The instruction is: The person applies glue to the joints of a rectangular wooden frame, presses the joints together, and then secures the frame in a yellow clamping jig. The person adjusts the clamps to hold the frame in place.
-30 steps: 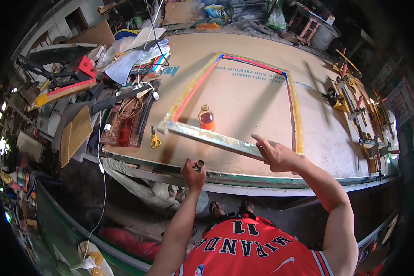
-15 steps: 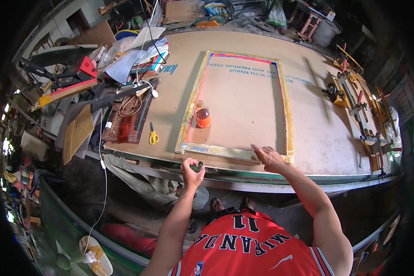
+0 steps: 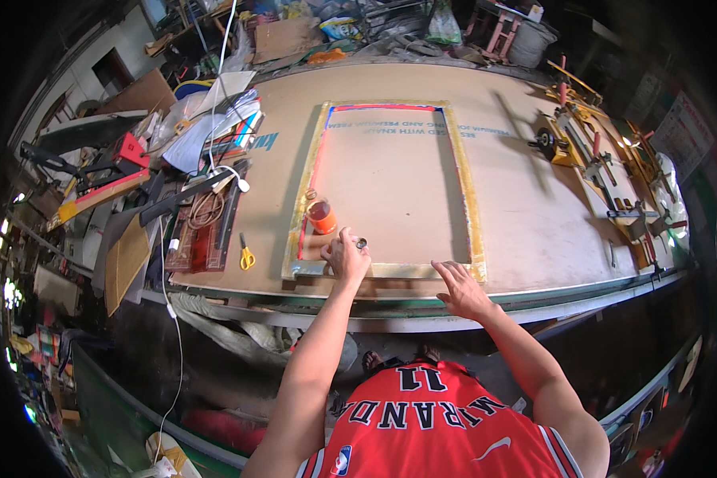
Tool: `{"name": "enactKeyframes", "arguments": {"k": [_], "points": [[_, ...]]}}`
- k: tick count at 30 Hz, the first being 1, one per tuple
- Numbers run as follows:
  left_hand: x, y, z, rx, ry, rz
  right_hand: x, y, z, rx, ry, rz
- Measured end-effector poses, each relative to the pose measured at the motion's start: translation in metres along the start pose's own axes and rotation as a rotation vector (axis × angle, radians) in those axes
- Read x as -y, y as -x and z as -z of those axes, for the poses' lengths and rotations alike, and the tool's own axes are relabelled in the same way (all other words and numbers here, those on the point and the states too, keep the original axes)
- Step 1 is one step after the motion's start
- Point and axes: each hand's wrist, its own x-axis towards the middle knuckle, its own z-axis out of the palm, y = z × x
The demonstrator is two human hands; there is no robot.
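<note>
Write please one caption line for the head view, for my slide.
Left hand holds a small cap by the bottle; right hand rests on the frame.

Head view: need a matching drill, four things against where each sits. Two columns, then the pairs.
Things:
1. bottle
2. scissors
3. left hand
4. right hand

Places:
A. on the board, left of the frame
B. on the frame's near rail, right part
C. inside the frame, near-left corner
D. over the near rail, pinching a small cap

Pairs: 1-C, 2-A, 3-D, 4-B
</note>
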Motion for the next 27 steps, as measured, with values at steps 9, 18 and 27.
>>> {"name": "enactKeyframes", "arguments": {"k": [9,18,27], "points": [[-0.020,0.007,0.004,0.036,-0.055,-0.009,-0.032,0.049,0.012,-0.146,-0.097,-0.183],[0.039,0.130,0.077,-0.171,-0.074,0.054,-0.002,-0.045,-0.023,-0.203,-0.255,-0.078],[0.131,0.240,0.107,-0.247,-0.094,0.582,0.045,-0.235,-0.088,-0.084,-0.610,-0.192]]}}
